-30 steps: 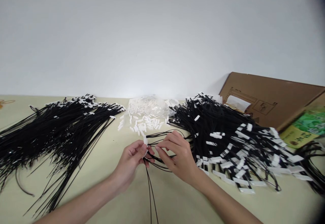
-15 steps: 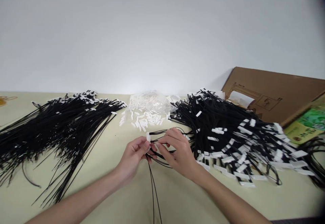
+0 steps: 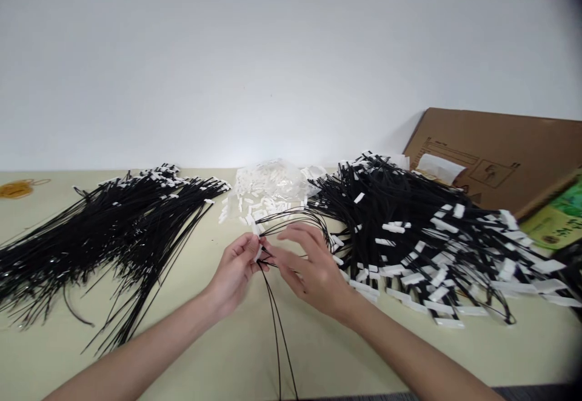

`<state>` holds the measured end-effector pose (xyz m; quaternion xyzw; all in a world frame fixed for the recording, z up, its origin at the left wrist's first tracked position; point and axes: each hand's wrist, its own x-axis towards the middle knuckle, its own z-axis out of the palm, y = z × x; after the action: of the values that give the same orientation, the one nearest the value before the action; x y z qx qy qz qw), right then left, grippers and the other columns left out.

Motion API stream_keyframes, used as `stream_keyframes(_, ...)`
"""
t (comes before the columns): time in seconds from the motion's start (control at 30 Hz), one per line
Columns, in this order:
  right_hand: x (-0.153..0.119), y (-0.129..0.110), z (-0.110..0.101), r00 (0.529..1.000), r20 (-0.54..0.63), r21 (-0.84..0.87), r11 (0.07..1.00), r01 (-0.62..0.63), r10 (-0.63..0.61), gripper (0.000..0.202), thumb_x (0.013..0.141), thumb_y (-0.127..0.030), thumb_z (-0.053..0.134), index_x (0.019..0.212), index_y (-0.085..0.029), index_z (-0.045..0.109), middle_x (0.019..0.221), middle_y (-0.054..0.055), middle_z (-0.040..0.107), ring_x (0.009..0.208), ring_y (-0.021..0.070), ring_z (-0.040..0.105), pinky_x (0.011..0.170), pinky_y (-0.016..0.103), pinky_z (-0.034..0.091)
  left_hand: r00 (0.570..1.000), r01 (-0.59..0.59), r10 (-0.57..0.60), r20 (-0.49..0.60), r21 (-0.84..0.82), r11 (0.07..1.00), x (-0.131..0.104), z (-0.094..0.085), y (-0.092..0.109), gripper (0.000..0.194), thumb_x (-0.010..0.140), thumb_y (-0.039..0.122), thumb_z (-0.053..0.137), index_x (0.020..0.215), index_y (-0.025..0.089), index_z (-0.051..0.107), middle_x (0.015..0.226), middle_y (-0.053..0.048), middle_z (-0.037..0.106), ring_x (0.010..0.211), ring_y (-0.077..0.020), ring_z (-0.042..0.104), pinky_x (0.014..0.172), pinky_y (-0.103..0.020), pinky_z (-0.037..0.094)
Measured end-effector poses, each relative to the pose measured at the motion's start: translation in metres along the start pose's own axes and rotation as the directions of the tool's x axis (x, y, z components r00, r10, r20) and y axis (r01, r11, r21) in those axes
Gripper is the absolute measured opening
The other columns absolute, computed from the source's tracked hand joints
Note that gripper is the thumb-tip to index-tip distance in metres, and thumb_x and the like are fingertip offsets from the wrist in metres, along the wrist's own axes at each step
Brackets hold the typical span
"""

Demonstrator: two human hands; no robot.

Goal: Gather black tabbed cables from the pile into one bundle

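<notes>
My left hand (image 3: 236, 270) pinches a small white clip (image 3: 258, 252) on a black cord (image 3: 276, 328) that loops up toward the far side and trails down to the table's near edge. My right hand (image 3: 309, 267) meets it from the right, thumb and forefinger closed on the cord just beside the clip, other fingers spread. Just behind my hands lies a heap of loose white clips (image 3: 264, 198) on clear plastic.
A large pile of black cords (image 3: 104, 231) lies to the left. A second pile of black cords with white tags (image 3: 418, 243) lies to the right. A flat cardboard box (image 3: 495, 152) leans at the back right beside a green packet (image 3: 561, 216). The table (image 3: 195, 340) is pale yellow.
Both hands have shifted slightly away from me with the cord. The loop now rises higher over my right hand, whose fingers have spread.
</notes>
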<state>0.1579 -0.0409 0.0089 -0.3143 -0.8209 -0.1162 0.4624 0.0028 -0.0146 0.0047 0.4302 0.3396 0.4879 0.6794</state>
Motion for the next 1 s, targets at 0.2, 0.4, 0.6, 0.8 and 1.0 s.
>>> stream_keyframes(0.2, -0.001, -0.003, 0.002, 0.967, 0.113, 0.016, 0.974, 0.227, -0.227, 0.013, 0.077, -0.007, 0.053, 0.085, -0.017, 0.058, 0.094, 0.004, 0.060, 0.100, 0.0173, 0.048, 0.088, 0.035, 0.043, 0.995, 0.051, -0.062, -0.079, -0.134, 0.990, 0.006, -0.005, 0.003, 0.012, 0.073, 0.026, 0.060, 0.078, 0.015, 0.058, 0.074, 0.000, 0.058, 0.059, -0.0080, 0.054, 0.054, -0.019, 0.044)
stream_keyframes(0.4, -0.004, -0.002, 0.005, 0.967, 0.097, -0.002, 0.971, 0.237, -0.236, 0.008, 0.077, -0.008, 0.055, 0.077, -0.015, 0.058, 0.084, 0.002, 0.062, 0.090, 0.0155, 0.051, 0.082, 0.031, 0.045, 0.993, 0.071, -0.084, -0.087, -0.145, 0.987, 0.004, -0.003, 0.004, 0.012, 0.074, 0.026, 0.059, 0.078, 0.015, 0.057, 0.074, 0.000, 0.058, 0.057, -0.0075, 0.055, 0.051, -0.018, 0.042)
stream_keyframes(0.6, -0.006, -0.001, 0.007, 0.965, 0.090, 0.016, 0.970, 0.244, -0.244, 0.009, 0.076, -0.007, 0.054, 0.079, -0.014, 0.058, 0.083, 0.003, 0.063, 0.089, 0.0162, 0.052, 0.081, 0.032, 0.045, 0.994, 0.077, -0.087, -0.063, -0.147, 0.986, 0.004, -0.003, 0.003, 0.012, 0.074, 0.027, 0.059, 0.078, 0.015, 0.057, 0.074, 0.000, 0.058, 0.057, -0.0076, 0.055, 0.052, -0.018, 0.042)
stream_keyframes(0.8, -0.002, -0.005, 0.003, 0.998, 0.052, 0.371, 0.927, -0.055, 0.039, 0.019, 0.080, -0.007, 0.046, 0.094, -0.016, 0.056, 0.091, 0.007, 0.062, 0.093, 0.0160, 0.054, 0.081, 0.032, 0.047, 0.998, 0.042, -0.045, -0.043, -0.069, 0.997, 0.002, -0.003, 0.001, 0.014, 0.073, 0.028, 0.059, 0.075, 0.015, 0.058, 0.072, 0.000, 0.058, 0.059, -0.0084, 0.054, 0.055, -0.020, 0.042)
stream_keyframes(1.0, 0.011, 0.016, -0.017, 0.767, 0.043, 0.826, 0.410, -0.388, 0.640, 0.017, 0.088, -0.029, 0.038, 0.082, -0.020, 0.051, 0.075, 0.000, 0.055, 0.067, 0.0110, 0.057, 0.066, 0.030, 0.051, 0.991, 0.072, -0.075, -0.111, -0.026, 0.997, 0.001, -0.002, 0.001, 0.018, 0.069, 0.031, 0.063, 0.075, 0.015, 0.058, 0.074, -0.001, 0.060, 0.059, -0.0090, 0.054, 0.050, -0.019, 0.036)
